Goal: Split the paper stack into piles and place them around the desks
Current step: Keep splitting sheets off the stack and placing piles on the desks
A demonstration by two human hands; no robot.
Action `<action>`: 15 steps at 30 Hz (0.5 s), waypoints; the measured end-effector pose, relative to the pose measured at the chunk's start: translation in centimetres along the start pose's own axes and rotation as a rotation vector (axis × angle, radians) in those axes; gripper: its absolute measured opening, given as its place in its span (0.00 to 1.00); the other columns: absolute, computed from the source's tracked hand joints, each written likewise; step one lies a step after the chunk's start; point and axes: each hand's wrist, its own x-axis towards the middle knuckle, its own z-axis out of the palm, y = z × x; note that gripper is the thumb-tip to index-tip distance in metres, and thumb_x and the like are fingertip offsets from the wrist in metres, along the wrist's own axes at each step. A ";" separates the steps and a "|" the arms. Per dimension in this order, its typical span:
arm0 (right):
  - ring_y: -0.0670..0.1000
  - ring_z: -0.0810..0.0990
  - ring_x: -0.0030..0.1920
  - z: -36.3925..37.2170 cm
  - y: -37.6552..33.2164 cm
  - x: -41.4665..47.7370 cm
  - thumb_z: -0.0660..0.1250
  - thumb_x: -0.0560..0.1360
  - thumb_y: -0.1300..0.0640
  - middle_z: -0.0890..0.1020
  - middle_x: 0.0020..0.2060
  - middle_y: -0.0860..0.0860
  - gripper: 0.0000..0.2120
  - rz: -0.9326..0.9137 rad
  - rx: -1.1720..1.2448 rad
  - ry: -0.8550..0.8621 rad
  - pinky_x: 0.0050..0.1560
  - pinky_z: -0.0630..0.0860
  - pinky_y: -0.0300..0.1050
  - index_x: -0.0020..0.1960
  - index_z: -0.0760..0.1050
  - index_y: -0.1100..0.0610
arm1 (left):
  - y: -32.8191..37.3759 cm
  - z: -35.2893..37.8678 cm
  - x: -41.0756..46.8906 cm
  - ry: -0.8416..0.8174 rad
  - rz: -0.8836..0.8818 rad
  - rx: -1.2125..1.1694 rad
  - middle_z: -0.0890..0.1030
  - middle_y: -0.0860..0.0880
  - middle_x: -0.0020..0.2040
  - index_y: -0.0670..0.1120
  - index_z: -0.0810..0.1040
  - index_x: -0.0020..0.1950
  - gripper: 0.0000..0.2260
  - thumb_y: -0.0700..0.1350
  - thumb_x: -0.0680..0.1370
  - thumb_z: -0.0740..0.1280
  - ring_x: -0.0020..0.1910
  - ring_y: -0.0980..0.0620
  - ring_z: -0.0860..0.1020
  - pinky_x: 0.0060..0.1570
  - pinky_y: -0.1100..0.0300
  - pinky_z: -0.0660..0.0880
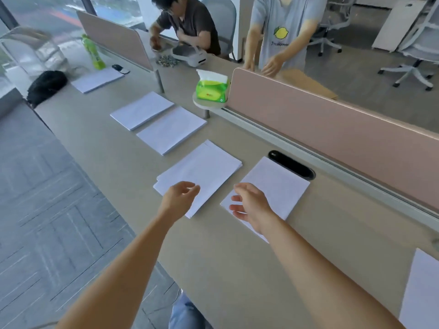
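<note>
Several white paper piles lie in a row along the beige desk. Nearest are a slightly fanned pile and a neat pile beside a black cable slot. Two more piles lie further left, and another at the far end. A sheet corner shows at the lower right. My left hand hovers over the near edge of the fanned pile, fingers loosely curled, holding nothing. My right hand hovers over the near corner of the neat pile, fingers relaxed and empty.
A pink divider runs along the desk's far side, with a green tissue pack on a small shelf. A green bottle, a black mouse and a black bag sit at the far left. Two people work behind the dividers.
</note>
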 end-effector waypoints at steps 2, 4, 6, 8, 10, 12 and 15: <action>0.55 0.80 0.43 2.6 -0.4 4.1 0.64 0.79 0.52 0.78 0.47 0.53 0.05 0.038 0.023 0.044 0.47 0.81 0.49 0.52 0.77 0.50 | -1.1 0.0 4.6 -0.021 -0.007 0.080 0.79 0.52 0.59 0.52 0.77 0.66 0.20 0.58 0.76 0.69 0.49 0.53 0.77 0.47 0.59 0.74; 0.55 0.77 0.42 5.0 -0.5 8.5 0.64 0.78 0.54 0.77 0.43 0.53 0.05 0.095 0.048 0.099 0.42 0.78 0.47 0.51 0.76 0.54 | -2.1 -0.3 9.8 -0.051 0.009 0.186 0.75 0.50 0.66 0.52 0.73 0.71 0.28 0.60 0.74 0.72 0.57 0.52 0.75 0.49 0.59 0.72; 0.54 0.74 0.38 7.1 -0.1 12.8 0.65 0.76 0.54 0.74 0.38 0.52 0.06 0.170 0.050 0.154 0.39 0.74 0.44 0.49 0.74 0.57 | -2.9 -1.2 14.7 -0.103 0.032 0.325 0.69 0.49 0.72 0.52 0.68 0.74 0.35 0.60 0.71 0.75 0.69 0.49 0.69 0.55 0.55 0.72; 0.52 0.74 0.36 8.7 0.4 16.3 0.66 0.75 0.52 0.76 0.39 0.52 0.11 0.269 0.044 0.214 0.37 0.76 0.42 0.52 0.76 0.59 | -3.6 -2.1 19.1 -0.143 0.060 0.497 0.65 0.49 0.74 0.51 0.62 0.77 0.43 0.58 0.68 0.77 0.73 0.45 0.62 0.66 0.51 0.67; 0.51 0.76 0.38 9.7 1.0 18.7 0.66 0.73 0.51 0.79 0.43 0.53 0.14 0.348 0.044 0.285 0.43 0.79 0.45 0.55 0.78 0.57 | -4.2 -2.5 22.9 -0.197 0.093 0.647 0.61 0.48 0.76 0.49 0.56 0.79 0.49 0.57 0.66 0.79 0.74 0.43 0.59 0.72 0.49 0.61; 0.52 0.76 0.39 10.2 1.4 20.4 0.65 0.71 0.52 0.79 0.44 0.53 0.16 0.390 0.055 0.339 0.45 0.79 0.45 0.57 0.77 0.56 | -4.8 -2.5 25.9 -0.265 0.087 0.722 0.59 0.48 0.76 0.48 0.54 0.79 0.51 0.58 0.65 0.79 0.75 0.42 0.57 0.73 0.49 0.57; 0.55 0.82 0.44 10.8 1.4 21.7 0.65 0.70 0.54 0.82 0.50 0.54 0.15 0.432 0.036 0.408 0.40 0.78 0.43 0.57 0.75 0.54 | -5.8 -2.2 28.7 -0.308 0.050 0.750 0.61 0.47 0.74 0.49 0.58 0.77 0.48 0.60 0.65 0.78 0.73 0.42 0.60 0.72 0.50 0.59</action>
